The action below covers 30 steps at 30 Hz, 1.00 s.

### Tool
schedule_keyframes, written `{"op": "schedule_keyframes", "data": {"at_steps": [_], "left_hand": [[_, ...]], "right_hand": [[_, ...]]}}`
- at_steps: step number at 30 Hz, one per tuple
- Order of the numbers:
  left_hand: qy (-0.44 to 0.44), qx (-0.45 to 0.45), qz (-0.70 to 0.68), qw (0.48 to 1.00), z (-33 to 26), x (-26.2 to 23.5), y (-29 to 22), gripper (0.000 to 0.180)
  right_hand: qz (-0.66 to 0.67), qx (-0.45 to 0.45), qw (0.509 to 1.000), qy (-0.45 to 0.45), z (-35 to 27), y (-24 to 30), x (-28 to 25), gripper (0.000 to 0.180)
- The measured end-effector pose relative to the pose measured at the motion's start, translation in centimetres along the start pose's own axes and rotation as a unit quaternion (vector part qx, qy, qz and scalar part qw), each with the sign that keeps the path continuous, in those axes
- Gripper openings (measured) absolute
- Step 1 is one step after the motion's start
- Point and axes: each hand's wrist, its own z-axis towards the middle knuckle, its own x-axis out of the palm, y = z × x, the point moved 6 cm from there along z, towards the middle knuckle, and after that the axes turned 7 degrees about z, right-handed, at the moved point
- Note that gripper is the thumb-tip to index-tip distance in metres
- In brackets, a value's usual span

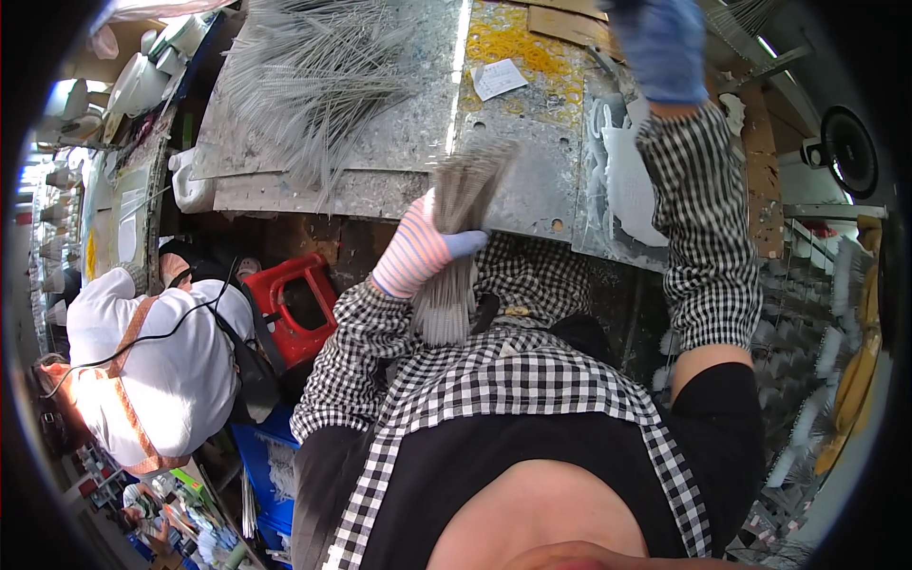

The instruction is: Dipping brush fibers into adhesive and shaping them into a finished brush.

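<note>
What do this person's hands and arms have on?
The left hand wears a pale pink glove with thin blue stripes and a blue thumb. The right hand wears a blue-looking glove, blurred here. Black-and-white checked oversleeves cover both forearms, with black sleeves above.

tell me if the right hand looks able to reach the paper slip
Probably yes: the paper slip lies uncovered, and nothing tall seems to stand between it and the right hand; the yellow bits lie low. The hand is blurred, so whether it's free is unclear.
</note>
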Motion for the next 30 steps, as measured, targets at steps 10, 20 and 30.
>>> {"op": "schedule_keyframes", "data": {"at_steps": [10, 20, 30], "left_hand": [[0.019, 0.054, -0.384, 0.921, 5.4, 0.0, -3.0, 0.06], [-0.08, 0.323, 0.237, 0.913, 7.4, 3.9, -4.4, 0.046], [-0.047, 0.306, 0.102, 0.945, 9.2, 4.0, -2.7, 0.045]], "right_hand": [[-0.345, -0.253, 0.803, 0.414, -22.5, -0.9, 0.6, 0.034], [-0.322, -0.207, 0.882, 0.274, -10.9, 9.7, 3.6, 0.042], [-0.353, -0.141, 0.828, 0.411, -9.3, 0.7, 12.4, 0.051]]}}
